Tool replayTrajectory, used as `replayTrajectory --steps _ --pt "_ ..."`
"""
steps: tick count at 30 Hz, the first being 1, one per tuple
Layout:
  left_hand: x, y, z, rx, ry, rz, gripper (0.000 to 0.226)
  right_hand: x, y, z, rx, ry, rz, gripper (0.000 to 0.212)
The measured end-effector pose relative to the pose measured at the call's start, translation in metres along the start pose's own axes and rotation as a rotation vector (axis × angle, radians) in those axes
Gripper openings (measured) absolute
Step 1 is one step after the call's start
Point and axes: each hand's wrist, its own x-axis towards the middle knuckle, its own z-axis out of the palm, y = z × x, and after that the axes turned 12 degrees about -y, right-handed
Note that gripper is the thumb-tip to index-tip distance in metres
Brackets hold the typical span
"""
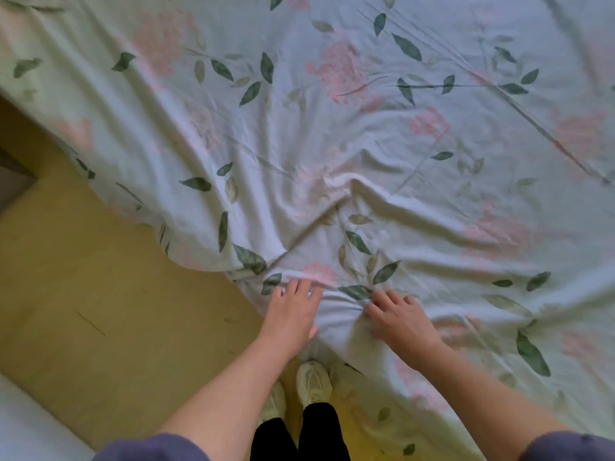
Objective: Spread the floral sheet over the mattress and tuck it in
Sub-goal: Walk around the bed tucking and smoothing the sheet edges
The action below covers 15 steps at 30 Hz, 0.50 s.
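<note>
shoes [313, 380] on floor [100, 294] at bed corner. left hand [293, 311] flat on sheet [332, 128], fingers slightly spread. right hand [399, 319] beside it, fingers spread, pressing bunched fabric. beyond: sheet draped across bed, wrinkled near corner, smoother farther off.

Yellow floor [100, 294] — wht shoes [312, 382]

Both hands meet at the near corner of the floral sheet [332, 144]. The left hand [293, 311] lies flat on the cloth with its fingers straight. The right hand [404, 319], just beside it, spreads bent fingers over a pucker of fabric (whether it pinches is unclear). Deep folds fan away beyond the fingertips. Below the wrists stand pale sneakers [312, 382], and yellowish floor [100, 294] stretches left of the left hand.
</note>
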Motion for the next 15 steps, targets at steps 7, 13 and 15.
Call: replayTrajectory --steps 7,13,15 --pt "0.023 0.026 0.015 -0.095 0.074 -0.083 0.037 -0.002 -0.001 0.018 0.216 0.226 0.038 0.024" --pt "-0.006 0.058 0.003 -0.238 -0.020 0.157 0.017 -0.039 0.035 0.035 0.222 0.143 -0.086 0.009" --pt "-0.005 0.075 0.005 -0.261 -0.030 0.132 0.014 -0.050 0.045 0.038 0.209 0.110 -0.108 0.005"
